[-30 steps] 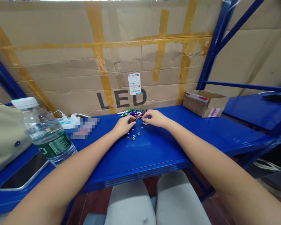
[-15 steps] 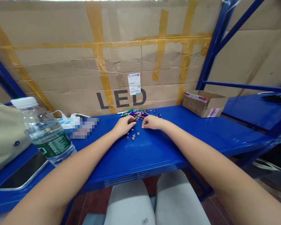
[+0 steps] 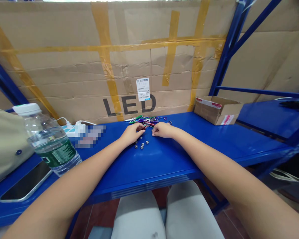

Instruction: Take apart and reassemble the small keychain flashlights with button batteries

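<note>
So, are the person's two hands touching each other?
Apart. The head view shows blue table between the fingertips of the left hand and the right hand.

Left hand (image 3: 132,132), right hand (image 3: 162,130) — beside metal pieces (image 3: 142,144)

My left hand (image 3: 132,132) and right hand (image 3: 162,129) are hiding whatever is lying under my fingertips. The silvery bits (image 3: 142,145) are showing too small to identify. A pixelated patch (image 3: 89,135) is blurring something, and the left edge is cutting off the bag (image 3: 5,142).
</note>
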The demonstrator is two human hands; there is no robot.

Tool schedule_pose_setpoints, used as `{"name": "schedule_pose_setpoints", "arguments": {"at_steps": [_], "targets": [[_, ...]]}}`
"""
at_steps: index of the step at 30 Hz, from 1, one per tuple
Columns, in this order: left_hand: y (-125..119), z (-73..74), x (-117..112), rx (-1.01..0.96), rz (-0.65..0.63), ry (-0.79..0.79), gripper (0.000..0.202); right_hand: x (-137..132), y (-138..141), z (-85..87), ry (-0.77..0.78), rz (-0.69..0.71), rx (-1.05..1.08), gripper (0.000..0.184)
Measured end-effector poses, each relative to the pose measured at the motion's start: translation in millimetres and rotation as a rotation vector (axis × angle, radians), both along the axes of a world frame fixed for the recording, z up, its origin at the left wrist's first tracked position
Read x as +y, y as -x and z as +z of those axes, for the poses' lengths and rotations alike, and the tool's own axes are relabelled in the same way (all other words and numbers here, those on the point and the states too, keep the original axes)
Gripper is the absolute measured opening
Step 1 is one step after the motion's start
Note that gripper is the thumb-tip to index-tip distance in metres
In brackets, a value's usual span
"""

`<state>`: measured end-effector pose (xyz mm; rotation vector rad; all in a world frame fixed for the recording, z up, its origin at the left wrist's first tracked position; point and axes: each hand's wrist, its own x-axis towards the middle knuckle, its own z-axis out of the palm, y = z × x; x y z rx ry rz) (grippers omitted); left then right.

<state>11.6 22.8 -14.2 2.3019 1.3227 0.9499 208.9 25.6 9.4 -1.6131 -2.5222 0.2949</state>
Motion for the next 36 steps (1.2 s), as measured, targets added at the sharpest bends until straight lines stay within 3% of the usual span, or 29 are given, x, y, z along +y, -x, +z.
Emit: {"name": "schedule_pose_setpoints", "arguments": {"at_steps": [8,18,25,29,36], "targets": [[-1,1.3,-1,0.014,0.002,0.0,0.012,0,0,2.6,-0.011,-0.012,-0.014,0.015],[-1,2.6,-3,0.023,0.007,0.008,0.012,-2,-3,0.7,-0.015,0.083,-0.006,0.017],[-2,3.7,-4,0.023,0.015,0.016,0.012,-5,-7,8.9,-0.098,0.018,0.043,0.014],[-2,3.3,-4,0.009,0.006,0.031,0.012,-1,-6,3.8,-0.06,0.015,0.03,0.022],[-2,1.8,-4,-0.02,0.005,0.054,0.011,9,-7,-2.9,-0.017,0.122,0.091,0.015]]}}
